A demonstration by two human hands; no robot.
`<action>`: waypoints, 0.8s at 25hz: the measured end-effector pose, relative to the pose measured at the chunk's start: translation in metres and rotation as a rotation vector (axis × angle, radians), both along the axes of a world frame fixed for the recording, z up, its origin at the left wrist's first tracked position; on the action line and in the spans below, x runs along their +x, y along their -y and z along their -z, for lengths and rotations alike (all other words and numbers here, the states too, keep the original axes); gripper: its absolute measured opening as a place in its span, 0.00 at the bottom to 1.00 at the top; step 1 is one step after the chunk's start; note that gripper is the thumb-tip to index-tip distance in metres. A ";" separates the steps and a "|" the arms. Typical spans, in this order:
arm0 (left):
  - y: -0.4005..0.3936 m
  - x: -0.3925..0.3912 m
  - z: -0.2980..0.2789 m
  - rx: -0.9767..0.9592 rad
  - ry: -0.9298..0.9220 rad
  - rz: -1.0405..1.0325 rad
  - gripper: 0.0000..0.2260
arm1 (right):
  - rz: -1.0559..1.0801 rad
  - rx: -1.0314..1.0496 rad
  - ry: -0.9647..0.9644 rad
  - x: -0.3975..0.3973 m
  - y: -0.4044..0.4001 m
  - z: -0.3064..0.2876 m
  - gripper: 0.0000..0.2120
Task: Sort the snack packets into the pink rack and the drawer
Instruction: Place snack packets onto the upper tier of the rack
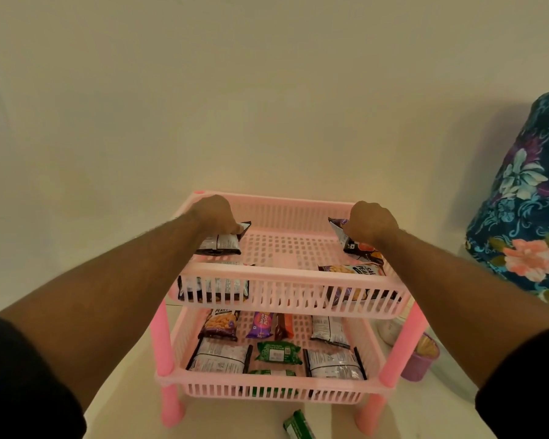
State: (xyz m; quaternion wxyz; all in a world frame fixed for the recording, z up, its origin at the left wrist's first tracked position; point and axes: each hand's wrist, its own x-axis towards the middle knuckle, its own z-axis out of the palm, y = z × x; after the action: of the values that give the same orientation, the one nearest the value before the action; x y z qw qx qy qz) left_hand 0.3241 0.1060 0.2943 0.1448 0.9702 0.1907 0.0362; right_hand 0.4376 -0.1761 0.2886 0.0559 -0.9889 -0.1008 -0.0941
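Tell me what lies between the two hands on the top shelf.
Head view: bare pink mesh floor of the top shelf separates the left hand and right hand; no packet lies there.

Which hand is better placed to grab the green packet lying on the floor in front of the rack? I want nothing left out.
The right hand, probably. The green packet lies right of centre, near the rack's front right leg. Both hands are on the top tier gripping dark packets, left on one, right on another, so it must release first.

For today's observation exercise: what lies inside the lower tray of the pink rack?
The lower tray holds a peanut packet, a purple packet, an orange-brown one, green packets and several white-backed packets. The top tray covers its back part.
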 end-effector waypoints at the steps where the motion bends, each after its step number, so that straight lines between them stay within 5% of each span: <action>1: 0.000 0.001 0.001 -0.004 -0.011 0.008 0.17 | -0.007 -0.039 0.004 0.001 -0.001 0.003 0.06; 7: -0.008 0.007 0.003 -0.165 -0.065 0.049 0.14 | 0.000 0.108 -0.260 0.007 -0.005 0.001 0.06; 11: -0.008 0.007 0.009 0.067 -0.137 0.106 0.10 | -0.002 0.302 -0.405 0.006 -0.005 -0.005 0.06; 15: -0.006 0.005 0.009 0.354 -0.084 0.117 0.17 | -0.085 0.125 -0.328 0.007 0.002 0.000 0.03; 20: 0.001 0.005 0.009 0.346 -0.178 0.262 0.12 | -0.143 -0.158 -0.343 0.001 -0.001 0.010 0.06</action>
State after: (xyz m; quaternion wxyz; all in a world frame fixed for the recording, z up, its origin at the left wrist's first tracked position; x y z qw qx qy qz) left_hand 0.3290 0.1052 0.2851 -0.0376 0.9964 0.0659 -0.0365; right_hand 0.4389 -0.1755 0.2785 0.0012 -0.9821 -0.1667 0.0882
